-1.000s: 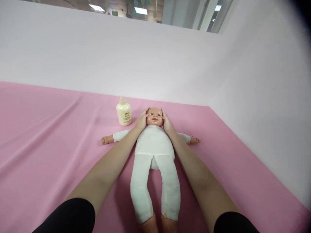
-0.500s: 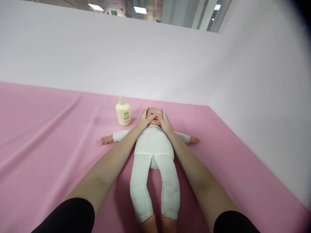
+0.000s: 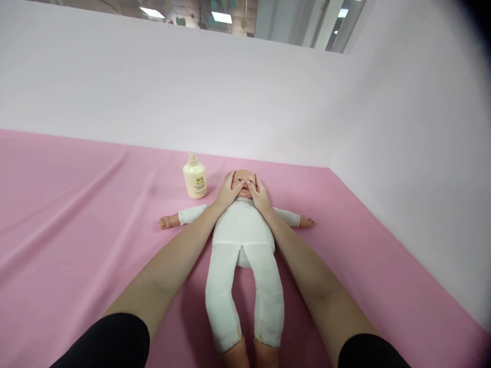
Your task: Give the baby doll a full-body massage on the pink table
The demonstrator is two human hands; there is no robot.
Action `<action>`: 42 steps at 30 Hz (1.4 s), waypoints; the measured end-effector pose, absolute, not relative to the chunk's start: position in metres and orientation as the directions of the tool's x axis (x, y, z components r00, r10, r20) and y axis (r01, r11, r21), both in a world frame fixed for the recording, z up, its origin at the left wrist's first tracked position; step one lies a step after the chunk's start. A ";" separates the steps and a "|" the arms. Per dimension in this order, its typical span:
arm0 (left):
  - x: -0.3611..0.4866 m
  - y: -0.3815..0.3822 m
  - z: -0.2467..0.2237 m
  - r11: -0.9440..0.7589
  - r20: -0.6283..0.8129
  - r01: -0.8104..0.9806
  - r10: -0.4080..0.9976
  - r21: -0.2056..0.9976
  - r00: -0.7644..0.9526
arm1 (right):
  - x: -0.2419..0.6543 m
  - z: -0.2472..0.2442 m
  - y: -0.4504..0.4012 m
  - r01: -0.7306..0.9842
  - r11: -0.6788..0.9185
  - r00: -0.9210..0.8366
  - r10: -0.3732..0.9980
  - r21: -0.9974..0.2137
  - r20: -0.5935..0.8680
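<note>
A baby doll (image 3: 242, 222) in a white suit lies on its back, arms spread to the sides and legs toward me. My left hand (image 3: 227, 191) cups one side of the doll's head (image 3: 245, 176), its thumb laid across the cheek beside the nose. On the other cheek rests the thumb of my right hand (image 3: 261, 194), with the fingers curved around that side of the head. Both palms sit low by the jaw and neck. The fingertips behind the head are partly hidden.
A cream-coloured pump bottle (image 3: 195, 177) stands upright left of the doll's head. Pink sheeting (image 3: 115, 220) with a few creases covers the surface. White walls (image 3: 172, 92) rise at the back and right, with a window (image 3: 238, 18) above.
Both thumbs have shifted very slightly on the doll's face, near the nose. The doll, the bottle and my forearms stay where they were.
</note>
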State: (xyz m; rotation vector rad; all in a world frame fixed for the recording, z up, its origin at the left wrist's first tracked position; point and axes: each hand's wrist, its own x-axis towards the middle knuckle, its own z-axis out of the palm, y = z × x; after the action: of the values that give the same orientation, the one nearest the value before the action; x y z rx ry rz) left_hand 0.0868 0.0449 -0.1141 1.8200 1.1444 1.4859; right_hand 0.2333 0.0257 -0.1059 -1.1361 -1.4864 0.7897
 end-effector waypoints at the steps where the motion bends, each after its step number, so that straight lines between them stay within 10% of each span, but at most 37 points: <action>1: 0.086 0.045 -0.114 -0.506 0.517 0.281 0.855 0.816 0.039 | 0.233 -0.105 0.025 0.246 0.322 0.011 0.942 -0.914 0.335; 42: 0.085 0.049 -0.118 -0.529 0.535 0.284 0.843 0.800 0.064 | 0.234 -0.113 0.035 0.166 0.292 -0.035 0.956 -0.942 0.291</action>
State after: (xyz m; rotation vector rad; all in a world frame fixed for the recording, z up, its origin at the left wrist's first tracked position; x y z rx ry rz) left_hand 0.0845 0.0488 -0.1183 1.8536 1.1192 1.4821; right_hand 0.2340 0.0351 -0.1130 -1.0991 -1.4648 0.9073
